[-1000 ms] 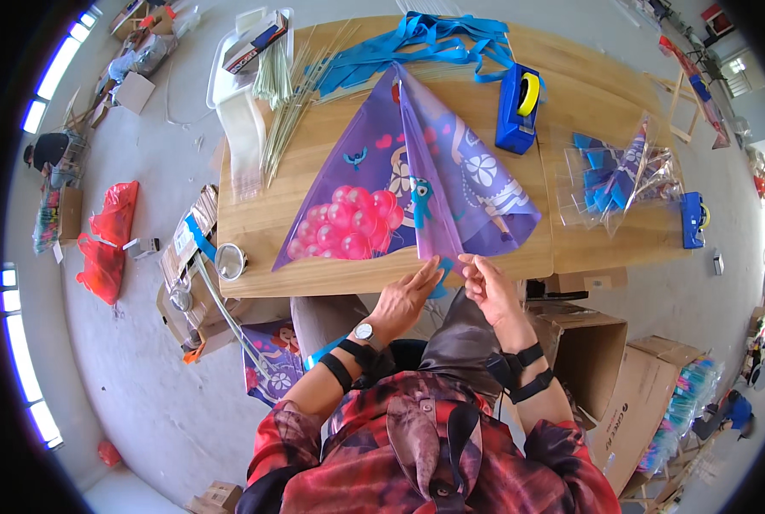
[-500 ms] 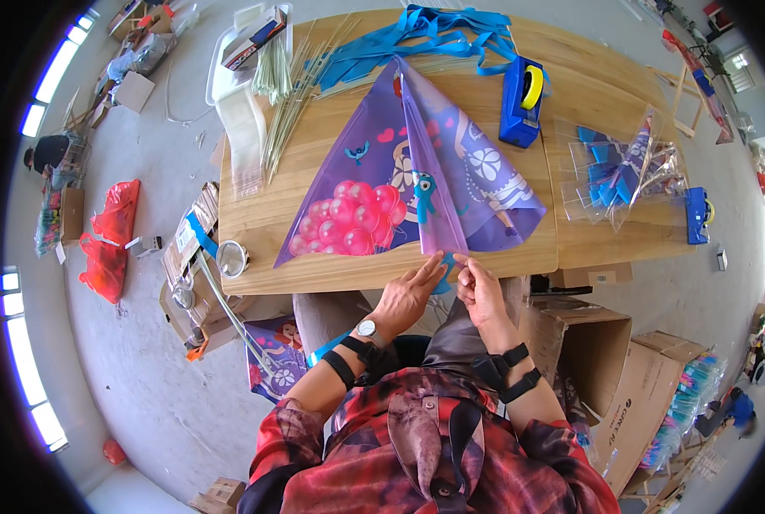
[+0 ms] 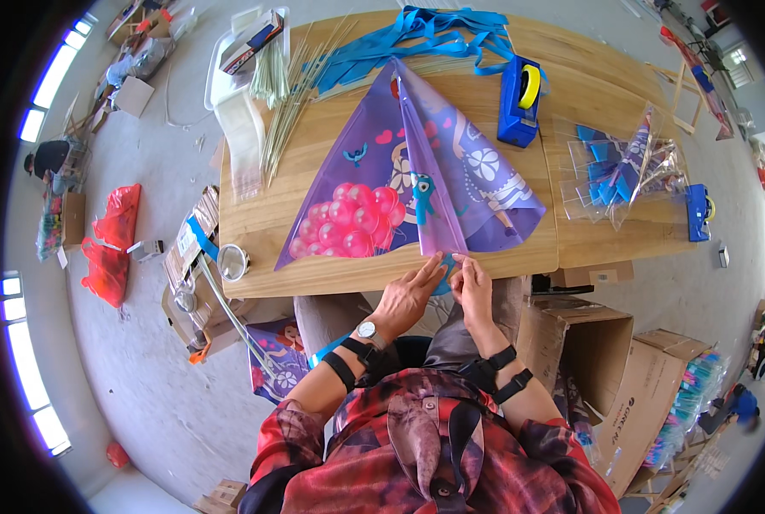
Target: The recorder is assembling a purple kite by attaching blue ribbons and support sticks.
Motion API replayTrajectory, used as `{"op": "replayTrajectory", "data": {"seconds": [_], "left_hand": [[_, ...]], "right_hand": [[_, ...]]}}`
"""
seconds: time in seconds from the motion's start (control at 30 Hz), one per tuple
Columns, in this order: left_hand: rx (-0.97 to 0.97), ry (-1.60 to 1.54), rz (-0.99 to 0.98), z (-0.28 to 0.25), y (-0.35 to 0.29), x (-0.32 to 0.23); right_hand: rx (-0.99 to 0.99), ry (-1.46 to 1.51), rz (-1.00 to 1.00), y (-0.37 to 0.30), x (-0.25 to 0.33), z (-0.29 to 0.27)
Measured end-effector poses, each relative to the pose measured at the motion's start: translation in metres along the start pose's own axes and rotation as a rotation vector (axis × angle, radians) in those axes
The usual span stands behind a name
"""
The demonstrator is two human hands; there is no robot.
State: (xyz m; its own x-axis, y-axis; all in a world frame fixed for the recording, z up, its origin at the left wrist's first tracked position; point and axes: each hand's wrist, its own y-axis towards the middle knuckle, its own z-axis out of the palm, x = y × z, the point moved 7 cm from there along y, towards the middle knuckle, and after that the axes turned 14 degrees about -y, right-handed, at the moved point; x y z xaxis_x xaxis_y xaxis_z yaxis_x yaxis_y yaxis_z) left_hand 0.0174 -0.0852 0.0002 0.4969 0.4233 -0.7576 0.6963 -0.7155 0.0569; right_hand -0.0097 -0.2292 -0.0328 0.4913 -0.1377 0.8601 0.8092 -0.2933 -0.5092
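Note:
A purple kite (image 3: 348,163) printed with pink balloons and a figure lies on the wooden table, its folded middle flap (image 3: 430,197) running down to the front edge. My left hand (image 3: 406,298) rests with fingers stretched out flat against the kite's lower tip. Beside it, my right hand (image 3: 472,287) is closed in a pinch at the same tip. Between the two hands a short piece of blue ribbon (image 3: 442,283) shows, and the right fingers close on its edge. The fingers partly hide the spot where ribbon and kite meet.
Behind the kite lie blue ribbons (image 3: 417,38) and thin pale sticks (image 3: 290,120). A blue tape dispenser (image 3: 518,116) stands right of them, clear packets (image 3: 627,167) farther right. A tape roll (image 3: 233,261) sits at the left table edge. An open cardboard box (image 3: 584,343) stands lower right.
My right hand has shifted slightly, its fingers curling closer over the blue ribbon, and its forearm has moved a little left. The left hand and kite stay nearly still.

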Motion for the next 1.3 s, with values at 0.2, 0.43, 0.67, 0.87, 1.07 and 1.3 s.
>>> {"op": "replayTrajectory", "data": {"seconds": [0.2, 0.43, 0.67, 0.87, 1.07, 1.3], "left_hand": [[-0.024, -0.006, 0.053, 0.0, 0.001, 0.001], [0.132, 0.09, 0.073, 0.002, 0.003, -0.006], [0.131, 0.109, 0.105, -0.002, 0.004, -0.01], [0.123, 0.065, 0.118, -0.001, -0.001, -0.006], [0.139, 0.061, 0.099, -0.001, 0.002, -0.007], [0.144, 0.14, 0.126, 0.003, 0.001, 0.004]], "right_hand": [[-0.034, -0.064, -0.037, 0.003, -0.005, -0.001], [-0.041, -0.066, -0.01, 0.001, -0.004, -0.001], [-0.23, -0.928, -0.519, 0.004, 0.038, -0.019], [-0.314, -1.013, -0.451, 0.016, 0.065, -0.025], [-0.458, -1.226, -0.638, 0.026, 0.058, -0.012], [-0.557, -1.266, -0.68, 0.024, 0.059, -0.002]]}}
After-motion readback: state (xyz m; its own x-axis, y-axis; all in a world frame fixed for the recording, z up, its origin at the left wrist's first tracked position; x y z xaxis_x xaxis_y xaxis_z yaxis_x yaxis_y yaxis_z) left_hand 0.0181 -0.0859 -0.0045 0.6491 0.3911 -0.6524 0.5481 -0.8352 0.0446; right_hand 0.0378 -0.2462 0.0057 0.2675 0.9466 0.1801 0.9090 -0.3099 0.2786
